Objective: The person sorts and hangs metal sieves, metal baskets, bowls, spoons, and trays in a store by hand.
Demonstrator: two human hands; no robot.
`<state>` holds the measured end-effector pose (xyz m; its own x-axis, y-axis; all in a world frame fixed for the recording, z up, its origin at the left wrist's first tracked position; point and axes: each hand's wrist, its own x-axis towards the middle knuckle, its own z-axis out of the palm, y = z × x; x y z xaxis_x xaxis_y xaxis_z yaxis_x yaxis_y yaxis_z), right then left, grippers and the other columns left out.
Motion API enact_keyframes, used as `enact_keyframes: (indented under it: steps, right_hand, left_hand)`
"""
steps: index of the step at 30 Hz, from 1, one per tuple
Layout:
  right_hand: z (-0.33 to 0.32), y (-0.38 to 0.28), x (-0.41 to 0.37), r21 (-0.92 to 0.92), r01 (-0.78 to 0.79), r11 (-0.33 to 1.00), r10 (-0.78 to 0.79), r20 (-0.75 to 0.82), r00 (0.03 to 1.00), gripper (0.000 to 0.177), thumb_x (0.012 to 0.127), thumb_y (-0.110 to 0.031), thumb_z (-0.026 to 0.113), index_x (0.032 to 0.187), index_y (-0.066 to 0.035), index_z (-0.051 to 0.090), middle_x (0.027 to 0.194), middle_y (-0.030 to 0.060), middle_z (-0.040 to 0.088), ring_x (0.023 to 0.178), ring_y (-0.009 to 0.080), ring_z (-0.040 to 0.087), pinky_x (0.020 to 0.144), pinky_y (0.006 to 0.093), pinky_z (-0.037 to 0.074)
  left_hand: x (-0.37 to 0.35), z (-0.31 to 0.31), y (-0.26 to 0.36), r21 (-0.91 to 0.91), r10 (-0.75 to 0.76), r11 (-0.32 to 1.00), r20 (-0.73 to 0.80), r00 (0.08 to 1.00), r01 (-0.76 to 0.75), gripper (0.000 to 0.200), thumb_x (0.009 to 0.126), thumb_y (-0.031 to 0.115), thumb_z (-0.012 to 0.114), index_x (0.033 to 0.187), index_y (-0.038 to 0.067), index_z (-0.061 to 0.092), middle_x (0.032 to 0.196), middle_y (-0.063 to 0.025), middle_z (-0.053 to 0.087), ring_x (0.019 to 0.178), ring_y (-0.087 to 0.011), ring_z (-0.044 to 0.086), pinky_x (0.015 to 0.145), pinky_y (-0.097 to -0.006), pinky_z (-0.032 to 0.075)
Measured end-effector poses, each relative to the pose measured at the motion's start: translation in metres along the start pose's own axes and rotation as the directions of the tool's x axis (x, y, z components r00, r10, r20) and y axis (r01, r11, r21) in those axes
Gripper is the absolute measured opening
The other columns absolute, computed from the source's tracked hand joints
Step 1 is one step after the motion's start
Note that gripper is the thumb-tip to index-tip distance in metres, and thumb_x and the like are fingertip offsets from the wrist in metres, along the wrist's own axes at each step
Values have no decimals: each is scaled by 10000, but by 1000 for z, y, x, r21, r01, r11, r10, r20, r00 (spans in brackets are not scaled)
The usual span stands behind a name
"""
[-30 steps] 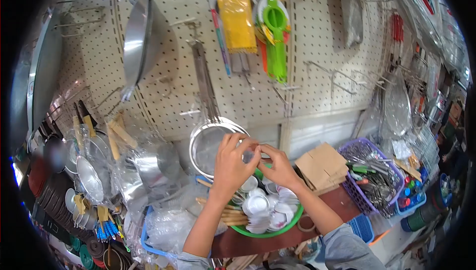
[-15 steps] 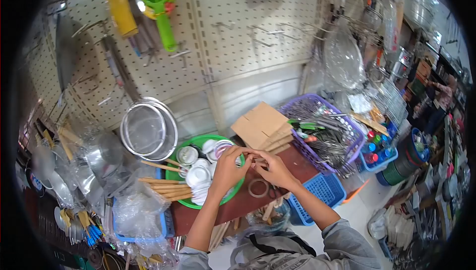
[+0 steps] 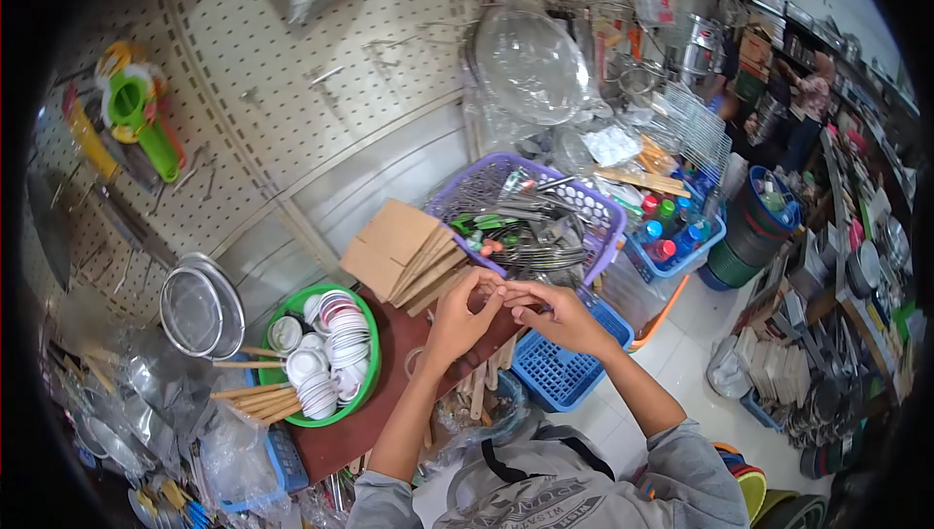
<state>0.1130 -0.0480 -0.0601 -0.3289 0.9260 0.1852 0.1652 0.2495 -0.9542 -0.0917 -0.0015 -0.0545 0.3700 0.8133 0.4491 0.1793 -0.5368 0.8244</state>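
Observation:
My left hand (image 3: 462, 313) and my right hand (image 3: 556, 317) meet fingertip to fingertip over the right end of a brown table top (image 3: 389, 335). The fingers are pinched together, and I cannot make out whether anything small sits between them. They hover just in front of a stack of folded cardboard pieces (image 3: 401, 249) and above a blue plastic basket (image 3: 559, 375). A green basin (image 3: 374, 373) with several small white dishes lies to the left of my left forearm.
A purple basket (image 3: 453, 191) full of metal cutlery stands behind the hands. A blue tray of small bottles (image 3: 673, 237) is to its right. A round metal sieve (image 3: 198, 311) leans on the pegboard wall (image 3: 292, 72). Wooden-handled utensils (image 3: 255, 399) lie by the basin. Another person (image 3: 808, 96) stands far right.
The view has swung right and down. My joined hands have shifted from over the green basin to the table's right end near the cardboard stack, still pinched together.

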Motion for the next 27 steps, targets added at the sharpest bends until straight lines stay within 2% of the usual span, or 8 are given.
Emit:
enact_keyframes:
  steps: [1,4,8,11,14,17,21,27]
  right_hand:
    - [-7,11,-4,102,52,993,-45,-70,997,401,1015,-79,629,1410,-28,583,1235,112,697,1120,184,692,821,318,628]
    - [-43,21,-9,59,25,998,-16,-148,989,355,1012,-77,627,1364,-28,615,1220,94,701,1064,135,688,712,268,608]
    - [-76,55,0,-215,67,974,-149,-395,907,360,932,-27,665,1291,-52,647,1167,76,704,1068,199,688,802,295,599]
    - [-89,77,8,-232,101,967,-187,-385,904,551,878,35,633,1406,-109,562,1440,107,541,1309,266,561,885,327,593]
    - [-92,114,25,-213,132,968,-199,-336,920,695,865,54,608,1514,-152,468,1593,139,384,1453,313,425,909,340,599]
    - [-87,138,38,-155,157,975,-201,-333,921,764,852,42,623,1560,-183,441,1584,162,381,1465,340,400,992,382,563]
    - [-101,168,55,-370,184,911,-323,-359,876,754,852,-12,643,1557,-214,464,1489,156,454,1400,379,450,1144,469,413]
    - [-111,174,63,-491,-14,871,-225,-425,877,535,946,-203,679,1463,-286,567,1469,104,505,1343,380,510,1058,471,482]
  left_hand:
    - [6,10,0,-13,-8,1000,14,1000,8,153,954,99,713,1042,-14,659,948,-108,687,872,-201,683,816,-325,534]
    - [22,36,-3,20,21,1000,11,1000,-21,134,936,81,717,1011,-10,654,945,-118,683,869,-220,681,813,-340,533]
    - [43,61,11,235,73,968,79,994,-90,213,894,97,735,1060,1,642,1051,-130,668,979,-300,658,883,-395,515]
    - [61,82,11,439,182,882,23,983,-174,344,868,121,760,1181,49,638,1170,-143,640,1098,-353,615,1038,-483,454]
    - [75,99,1,557,121,824,14,993,-108,438,863,181,770,1257,56,624,1270,-140,594,1207,-375,543,1008,-479,465]
    - [84,105,-20,544,30,837,53,998,-54,455,874,227,764,1273,48,641,1237,-137,599,1148,-368,591,1012,-510,434]
    - [86,104,-22,512,3,859,27,1000,-17,395,874,230,768,1204,27,692,1162,-132,619,1075,-366,625,982,-510,444]
    - [88,95,-30,457,-19,889,26,999,5,293,904,177,752,1147,15,730,1051,-160,653,913,-328,659,853,-411,514]
